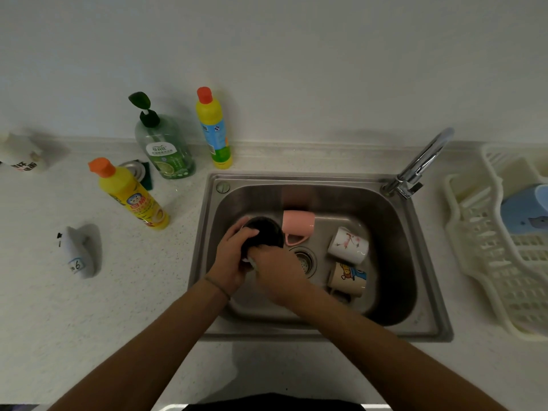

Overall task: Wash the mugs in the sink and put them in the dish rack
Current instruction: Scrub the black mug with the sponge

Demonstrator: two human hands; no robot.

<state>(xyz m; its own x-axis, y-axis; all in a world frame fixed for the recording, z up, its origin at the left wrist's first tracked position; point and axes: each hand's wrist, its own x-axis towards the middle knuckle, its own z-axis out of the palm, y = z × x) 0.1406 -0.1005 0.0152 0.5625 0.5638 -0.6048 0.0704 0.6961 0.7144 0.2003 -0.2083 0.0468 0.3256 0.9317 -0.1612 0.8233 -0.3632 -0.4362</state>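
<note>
Over the left half of the steel sink [394, 221] my left hand [229, 261] grips a black mug [265, 232] from its left side. My right hand [277, 272] is against the mug's near side, fingers curled and hidden behind it; a bit of pale cloth or sponge [251, 262] shows between the hands. A pink mug [298, 223] lies on its side in the basin. A white flowered mug [348, 245] and a beige cartoon mug [347, 279] lie to the right of the drain [304, 258]. The cream dish rack [480, 247] at the right holds a blue mug [525, 210].
The faucet [421, 164] rises at the sink's back right corner. On the left counter stand two yellow bottles [130, 194] [213, 129] and a green pump bottle [163, 143]. A white labelled bottle [77, 253] lies nearer the front, and another white container [22, 154] sits at the far left.
</note>
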